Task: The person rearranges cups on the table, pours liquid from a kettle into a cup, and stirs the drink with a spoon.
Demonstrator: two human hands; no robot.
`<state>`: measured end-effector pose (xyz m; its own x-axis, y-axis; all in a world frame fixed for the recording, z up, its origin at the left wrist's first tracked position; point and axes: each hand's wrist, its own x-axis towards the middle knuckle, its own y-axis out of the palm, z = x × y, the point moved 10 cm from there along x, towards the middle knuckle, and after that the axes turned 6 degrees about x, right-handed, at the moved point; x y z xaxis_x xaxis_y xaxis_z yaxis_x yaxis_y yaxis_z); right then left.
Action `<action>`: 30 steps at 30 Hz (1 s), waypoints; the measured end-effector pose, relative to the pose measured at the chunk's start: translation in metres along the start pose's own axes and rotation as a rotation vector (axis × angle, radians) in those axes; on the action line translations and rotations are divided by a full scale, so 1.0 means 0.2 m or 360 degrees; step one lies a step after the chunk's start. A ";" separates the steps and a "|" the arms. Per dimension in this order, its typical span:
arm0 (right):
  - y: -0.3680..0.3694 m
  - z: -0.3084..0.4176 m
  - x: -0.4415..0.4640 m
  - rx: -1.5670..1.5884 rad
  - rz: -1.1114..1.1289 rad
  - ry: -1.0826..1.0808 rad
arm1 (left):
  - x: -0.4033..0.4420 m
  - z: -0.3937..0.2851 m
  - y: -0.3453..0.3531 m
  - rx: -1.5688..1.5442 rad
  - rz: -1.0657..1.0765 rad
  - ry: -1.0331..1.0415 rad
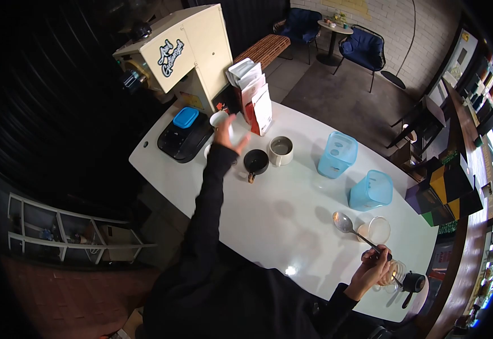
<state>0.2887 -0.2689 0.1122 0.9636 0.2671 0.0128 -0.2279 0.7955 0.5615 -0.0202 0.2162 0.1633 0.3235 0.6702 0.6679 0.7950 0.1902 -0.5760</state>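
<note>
Metal spoon is pinched at its handle by the person's right hand, over the near right end of a white table. The right forearm is low and short in view, its black sleeve pulled to the wrist, fingers and thumb pressed together around the handle, so the spoon slants up and left, its bowl next to a clear glass. A glass vessel and a black-rimmed tool are just beyond this hand. The left arm stretches far forward across the table, nearly straight, and the left hand is at a white cup, thumb spread well away from the fingers; whether they touch the cup cannot be told. Just right of this hand are a black cup and an off-white mug, both upright, and farther right stand two blue containers, apart from both hands
</note>
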 end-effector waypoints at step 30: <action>-0.12 0.11 0.01 0.0045 -0.0037 -0.0129 | 0.32 -0.33 -0.37 -0.0414 -0.0087 0.0033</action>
<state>0.2985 -0.2996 0.1161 0.9770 0.2028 0.0656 -0.2023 0.7852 0.5853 -0.0247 0.1969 0.2800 0.2845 0.6488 0.7058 0.9160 0.0331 -0.3997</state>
